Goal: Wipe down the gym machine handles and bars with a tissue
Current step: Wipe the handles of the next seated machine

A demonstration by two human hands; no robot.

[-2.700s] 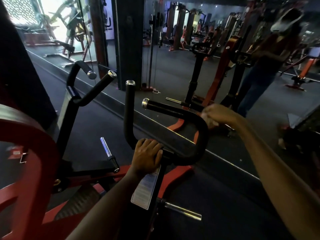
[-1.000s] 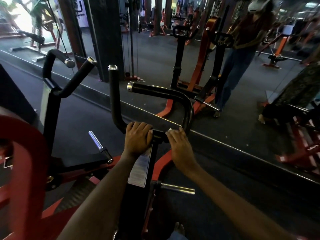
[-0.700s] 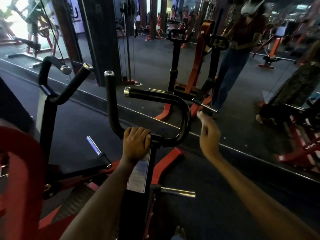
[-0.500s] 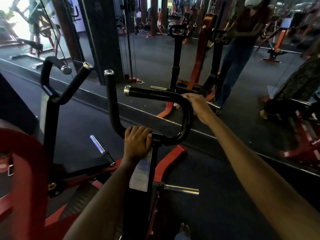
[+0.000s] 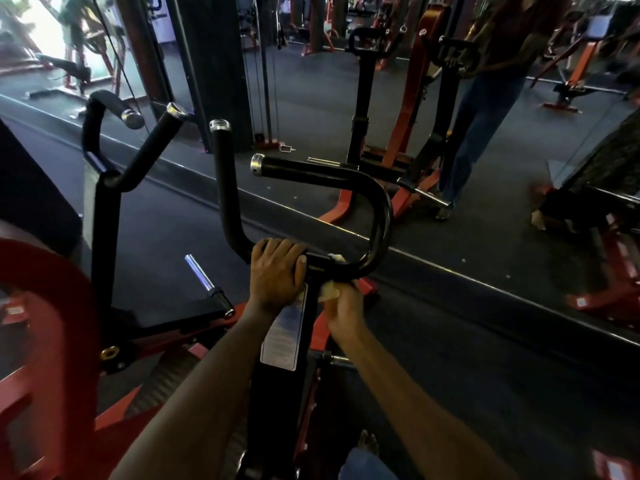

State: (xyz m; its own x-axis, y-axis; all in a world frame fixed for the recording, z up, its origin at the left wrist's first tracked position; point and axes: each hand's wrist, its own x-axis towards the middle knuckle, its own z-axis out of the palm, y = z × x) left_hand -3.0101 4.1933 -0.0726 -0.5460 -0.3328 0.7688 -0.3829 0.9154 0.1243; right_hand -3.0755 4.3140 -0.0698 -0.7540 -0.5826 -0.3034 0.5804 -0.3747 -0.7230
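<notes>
I count two black forked handle bars, the near one [image 5: 377, 216] and a second [image 5: 104, 174] to its left, with open dark floor [image 5: 450, 358] on the right. My left hand [image 5: 275, 275] grips the near bar's base; my right hand [image 5: 343, 308] pinches what looks like a crumpled white tissue [image 5: 329, 291] just beneath that bar's bend.

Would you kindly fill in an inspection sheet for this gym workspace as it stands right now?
Surface: dark rubber floor, small specks only.
Job's things: black looped handle bar with chrome end cap; upright bar beside it; tissue bunched at the bar's base.
Clutter: nothing seen.
Hands: left hand grips the junction of the bars; right hand holds the tissue against the lower bend.
Cables: thin machine cables hang by the dark pillar.
Surroundings: wall mirror reflects red machines and a person; red frame at left; printed label on the post.
</notes>
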